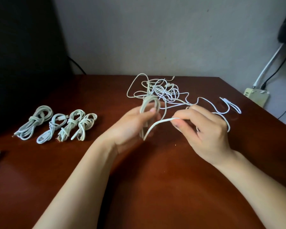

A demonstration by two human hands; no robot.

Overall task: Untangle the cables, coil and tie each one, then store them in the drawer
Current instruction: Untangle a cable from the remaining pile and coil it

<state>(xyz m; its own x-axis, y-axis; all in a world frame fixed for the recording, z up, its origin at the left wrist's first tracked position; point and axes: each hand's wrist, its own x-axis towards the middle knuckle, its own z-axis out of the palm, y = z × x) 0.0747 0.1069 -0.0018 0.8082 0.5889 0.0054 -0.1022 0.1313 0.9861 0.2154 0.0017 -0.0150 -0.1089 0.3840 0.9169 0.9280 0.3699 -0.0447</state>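
Left hand grips the half-made coil above the table; right hand pinches its free run (light, limp, springy, likely to unwind). Best held where the loops cross, I judge.

The table is a deep reddish brown with a glossy sheen and no clear grain. On it the four tied bundles are pale white with a faint blue-green cast, while the tangle is plain white. The coil looks a duller cream-grey than the white strand, though the dim light may account for that. The wall is flat pale grey, and the power strip is yellowed cream, with a black cord and a white cord above it.
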